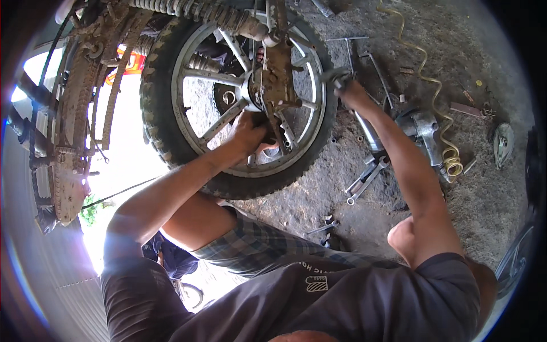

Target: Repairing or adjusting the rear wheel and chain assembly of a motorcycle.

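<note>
A motorcycle wheel (236, 181) with pale spokes and a knobbly black tyre stands before me, held in a muddy swingarm (277, 71). My left hand (246, 135) reaches in among the spokes just below the hub (250, 91). Its fingers are curled round something dark, mostly hidden by the hand and the swingarm end. To the right of the tyre, my right hand (354, 95) is closed on what looks like a hammer (336, 76), its grey head blurred by motion. The hammer is apart from the wheel.
On the rough ground at right lie spanners (367, 181), a grey power tool (419, 130), a T-handle wrench (348, 51), a coiled yellow hose (433, 80) and a flat metal part (503, 145). A coil-spring shock absorber (199, 12) crosses above the wheel. Muddy frame parts (74, 125) stand at left.
</note>
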### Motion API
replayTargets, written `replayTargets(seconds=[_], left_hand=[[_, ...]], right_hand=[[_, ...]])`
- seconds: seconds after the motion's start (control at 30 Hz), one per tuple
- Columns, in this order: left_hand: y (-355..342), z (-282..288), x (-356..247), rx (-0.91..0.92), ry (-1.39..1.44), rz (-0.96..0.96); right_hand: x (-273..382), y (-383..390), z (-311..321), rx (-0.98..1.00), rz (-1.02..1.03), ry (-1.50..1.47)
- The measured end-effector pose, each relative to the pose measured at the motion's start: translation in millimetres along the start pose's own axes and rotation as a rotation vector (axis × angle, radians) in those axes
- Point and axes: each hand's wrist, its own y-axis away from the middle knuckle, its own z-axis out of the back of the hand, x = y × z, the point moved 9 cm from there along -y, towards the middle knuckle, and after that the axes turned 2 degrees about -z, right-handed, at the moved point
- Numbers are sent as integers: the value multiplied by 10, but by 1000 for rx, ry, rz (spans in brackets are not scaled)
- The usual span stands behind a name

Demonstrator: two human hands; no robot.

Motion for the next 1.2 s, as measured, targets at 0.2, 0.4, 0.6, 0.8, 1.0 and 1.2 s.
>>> replayTargets(seconds=[0.2,0.4,0.6,0.8,1.0,1.2], left_hand=[[-34,59,-186,1,-104,-119],[-26,116,-101,-13,-81,-91],[-87,193,64,-49,-156,-161],[17,-28,-281,-29,-143,-51],[43,148,-261,40,-579,-422],[-77,191,-137,-3,-358,-67]], right_hand=[[18,120,-113,99,-153,24],[220,370,-389,153,-263,95],[117,570,-437,68,-440,-301],[-348,735,-316,21,-481,-193],[-45,805,-552,33,-104,-342],[237,898,-751,109,-325,-406]])
